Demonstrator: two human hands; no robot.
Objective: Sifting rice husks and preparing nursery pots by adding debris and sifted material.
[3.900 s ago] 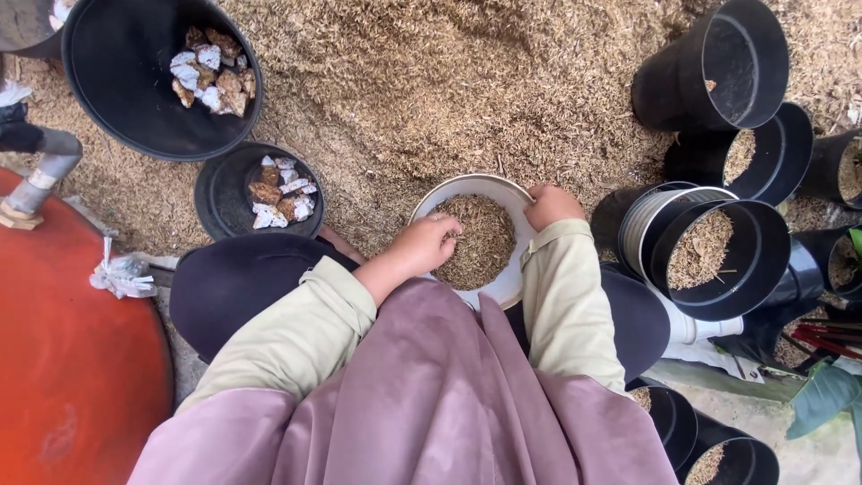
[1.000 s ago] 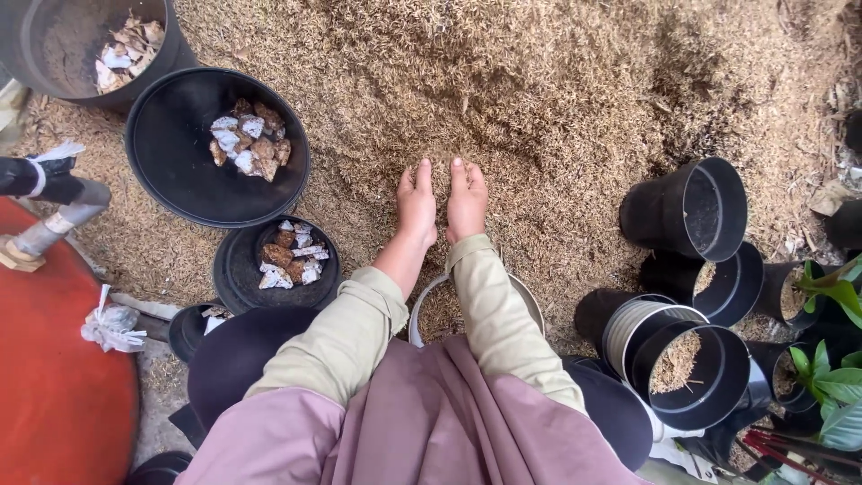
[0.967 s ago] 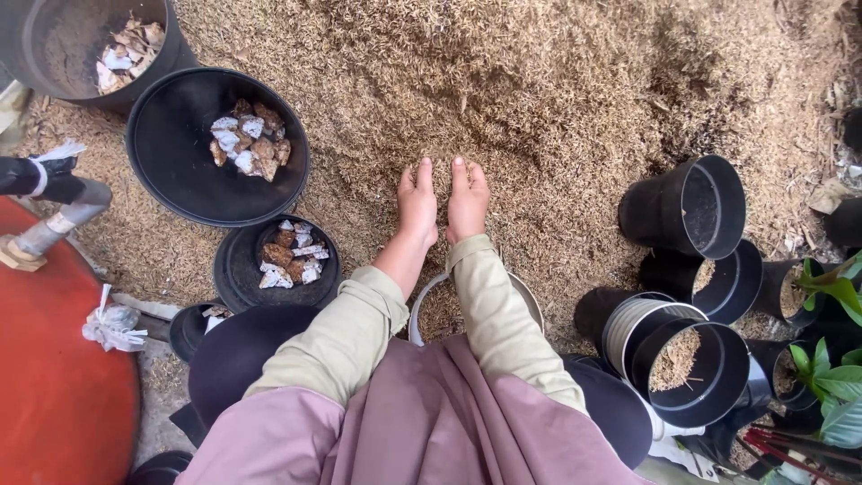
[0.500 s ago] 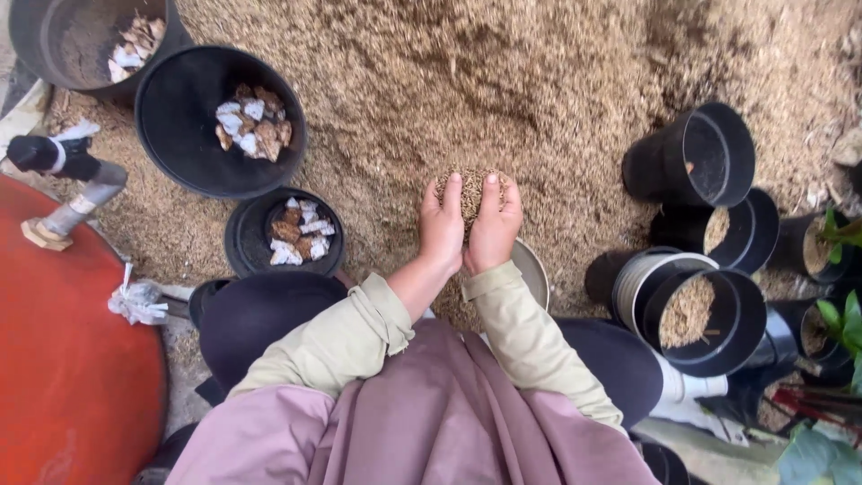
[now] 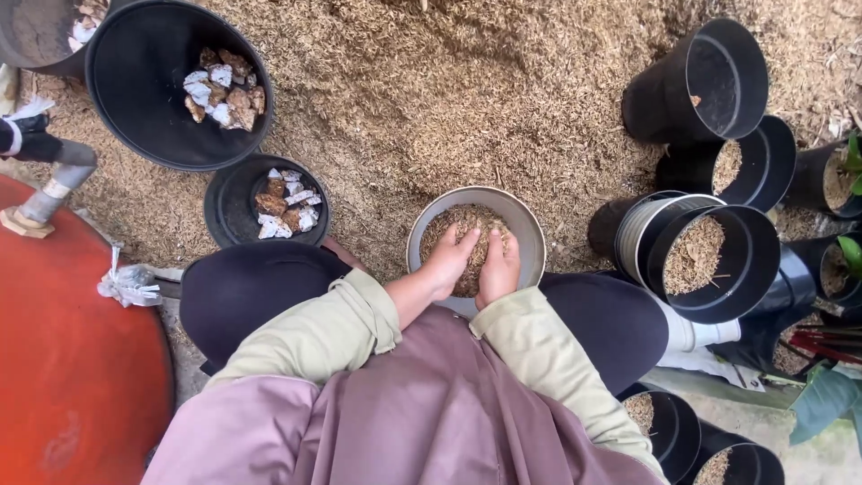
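A pale round pot (image 5: 528, 235) stands between my knees, partly filled with tan husk mix. Both hands are inside it, side by side. My left hand (image 5: 451, 261) lies palm down on the fill, fingers spread toward the far rim. My right hand (image 5: 499, 268) rests next to it with fingers pointing into the mix. Whether either hand holds loose husk underneath I cannot tell. A large heap of the same husk (image 5: 467, 99) covers the ground just beyond the pot.
Two black pots with stone chunks, a large one (image 5: 171, 85) and a small one (image 5: 262, 199), stand at the left. Several black pots (image 5: 709, 260), some with husk, crowd the right. A red round surface (image 5: 63, 359) lies at the lower left, a green plant (image 5: 831, 400) at the lower right.
My hands were stretched onto the husk heap, then came back cupped together above the pot. Now they are lowered into the pot, resting on the fill.
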